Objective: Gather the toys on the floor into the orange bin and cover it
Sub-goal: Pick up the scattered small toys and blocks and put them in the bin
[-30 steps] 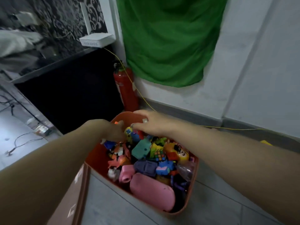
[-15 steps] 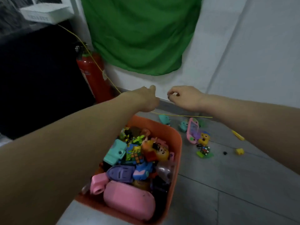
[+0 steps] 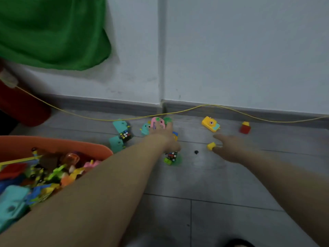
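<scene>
Head view: left hand (image 3: pixel 166 138) outstretched over pink toy (image 3: pixel 157 123), grip unclear; right hand (image 3: pixel 231 148) spread, fingers straight, beside small yellow block (image 3: pixel 211 146).

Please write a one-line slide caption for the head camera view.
Both hands, left and right, reach toward small plastic toys beside a full orange bin.

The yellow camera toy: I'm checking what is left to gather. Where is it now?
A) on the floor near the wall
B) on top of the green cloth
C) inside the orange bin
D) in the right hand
A: the yellow camera toy lies on the grey floor by the baseboard, beyond the right hand, which does not touch it.
</scene>
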